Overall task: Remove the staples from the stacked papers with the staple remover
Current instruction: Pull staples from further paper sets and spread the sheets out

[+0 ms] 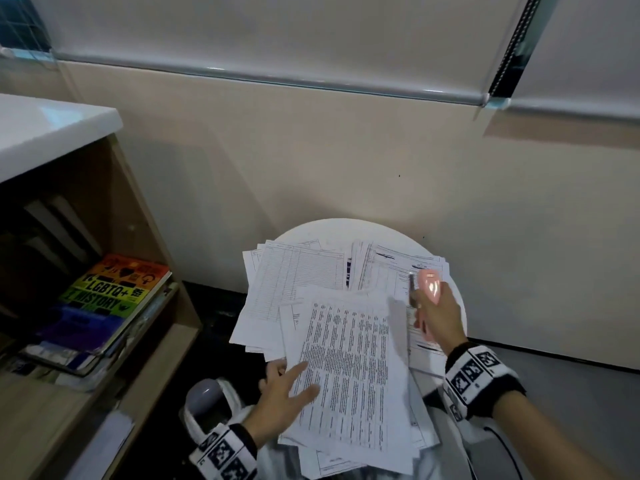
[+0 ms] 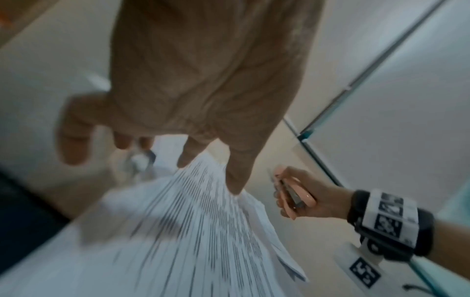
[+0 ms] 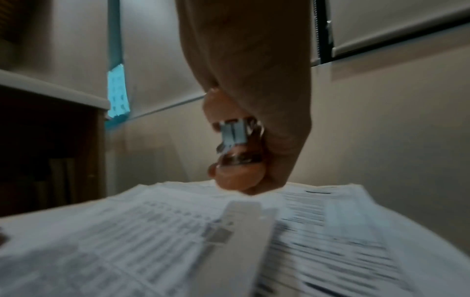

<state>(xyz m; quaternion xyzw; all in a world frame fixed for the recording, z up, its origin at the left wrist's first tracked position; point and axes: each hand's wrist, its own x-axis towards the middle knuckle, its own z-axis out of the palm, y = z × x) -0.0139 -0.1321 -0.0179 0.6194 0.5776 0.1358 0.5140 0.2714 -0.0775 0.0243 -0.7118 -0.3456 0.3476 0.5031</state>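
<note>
Printed papers [image 1: 349,358] lie fanned in loose stacks over a small round white table [image 1: 346,228]. My left hand [image 1: 298,381] has its fingers spread and straight, and they touch the left edge of the nearest text sheet [image 2: 193,221]. My right hand [image 1: 427,315] hovers above the right-hand stack [image 1: 388,271] and grips a pink staple remover [image 1: 430,285]. In the left wrist view, the remover [image 2: 292,193] is squeezed in the right fist [image 2: 312,198]. The right wrist view shows its metal claws [image 3: 232,134] just above the papers [image 3: 178,231]. No staple is visible.
A wooden shelf unit [image 1: 149,237] with a white top [image 1: 52,133] stands at the left and holds a rainbow-covered book [image 1: 114,296]. The beige wall runs right behind the table. A grey and white object [image 1: 207,396] sits by my left wrist, above the dark floor.
</note>
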